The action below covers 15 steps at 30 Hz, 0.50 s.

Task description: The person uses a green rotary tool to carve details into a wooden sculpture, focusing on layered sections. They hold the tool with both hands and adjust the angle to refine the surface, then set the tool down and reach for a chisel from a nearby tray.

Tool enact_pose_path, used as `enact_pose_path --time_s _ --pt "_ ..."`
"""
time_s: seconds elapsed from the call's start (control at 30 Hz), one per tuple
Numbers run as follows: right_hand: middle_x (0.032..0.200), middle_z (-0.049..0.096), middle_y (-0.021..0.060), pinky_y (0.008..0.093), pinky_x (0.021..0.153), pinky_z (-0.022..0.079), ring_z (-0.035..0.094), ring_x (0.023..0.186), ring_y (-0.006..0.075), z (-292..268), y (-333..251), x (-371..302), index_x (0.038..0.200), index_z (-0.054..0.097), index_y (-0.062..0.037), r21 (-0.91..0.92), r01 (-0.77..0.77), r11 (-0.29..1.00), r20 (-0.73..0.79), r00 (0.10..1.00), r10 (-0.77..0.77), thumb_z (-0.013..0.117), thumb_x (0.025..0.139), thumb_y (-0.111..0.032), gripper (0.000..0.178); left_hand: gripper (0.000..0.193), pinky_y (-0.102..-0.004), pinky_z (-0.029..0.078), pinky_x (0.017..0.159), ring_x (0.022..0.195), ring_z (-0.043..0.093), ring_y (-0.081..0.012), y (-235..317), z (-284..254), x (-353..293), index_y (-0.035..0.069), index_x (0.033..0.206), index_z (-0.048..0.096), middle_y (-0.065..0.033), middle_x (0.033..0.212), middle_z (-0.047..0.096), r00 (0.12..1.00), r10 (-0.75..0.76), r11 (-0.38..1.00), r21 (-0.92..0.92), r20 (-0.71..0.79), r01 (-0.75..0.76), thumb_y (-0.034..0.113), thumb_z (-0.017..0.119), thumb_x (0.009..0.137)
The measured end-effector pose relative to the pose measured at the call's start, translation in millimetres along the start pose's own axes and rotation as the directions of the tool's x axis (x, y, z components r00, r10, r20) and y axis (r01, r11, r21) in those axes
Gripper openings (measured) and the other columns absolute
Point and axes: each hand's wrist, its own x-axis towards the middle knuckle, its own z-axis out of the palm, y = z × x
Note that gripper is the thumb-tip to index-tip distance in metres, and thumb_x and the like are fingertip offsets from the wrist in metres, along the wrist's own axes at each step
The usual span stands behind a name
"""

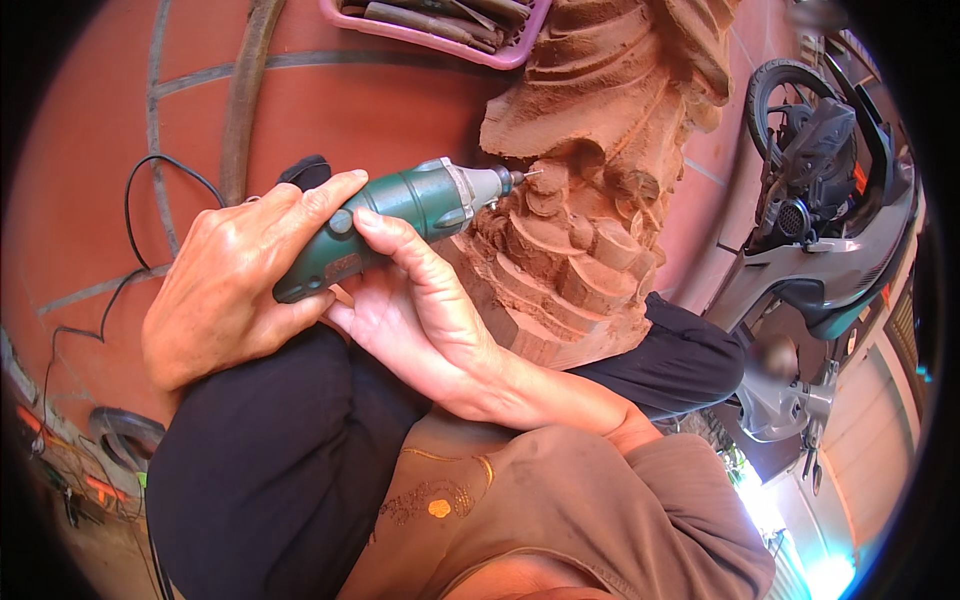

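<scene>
A green rotary tool point(400, 215) with a grey nose lies slantwise across both hands. My left hand point(225, 265) is closed around its rear end from the left. From below, my right hand point(425, 320) grips the body, thumb laid along the near side. A thin bit point(532, 173) sticks out of the nose toward a brown wood carving point(590, 250) with folds, ridges and rounded shapes. Whether the bit's tip touches the wood, I cannot tell. The carving's lower end rests by my legs, and its far end runs out of the top of view.
A pink plastic basket point(505, 50) with several hand tools stands at the top on the red tiled floor point(340, 110). Left of it lies a long curved wooden piece point(245, 90). A black cord point(130, 215) trails at left. A grey motorbike point(830, 260) is at right.
</scene>
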Motion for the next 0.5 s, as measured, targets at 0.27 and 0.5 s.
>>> enact_pose_path --time_s 0.27,0.5 --pt "0.120 0.058 0.0031 0.0362 0.104 0.041 0.053 0.115 0.0156 1.2 -8.9 4.8 0.125 0.053 -0.0105 0.015 0.010 1.000 0.012 1.000 -0.011 0.072 0.092 -0.031 0.043 0.089 -0.0441 0.051 0.073 0.083 0.064 -0.0379 -4.6 1.6 12.4 0.005 0.142 0.051 -0.0183 0.093 0.063 0.998 0.047 0.999 -0.015 -0.042 -0.047 0.001 0.080 0.057" --pt "0.120 0.060 0.0026 0.0375 0.106 0.042 0.055 0.116 0.0154 -1.8 -13.3 6.9 0.122 0.056 -0.0114 0.067 -0.013 0.998 0.012 1.000 0.013 0.073 0.092 -0.027 0.037 0.088 -0.0435 0.051 0.072 0.082 0.064 -0.0369 -3.4 -1.0 17.0 0.004 0.142 0.051 -0.0178 0.092 0.062 1.000 0.017 1.000 0.003 -0.005 -0.017 0.001 0.078 0.058"
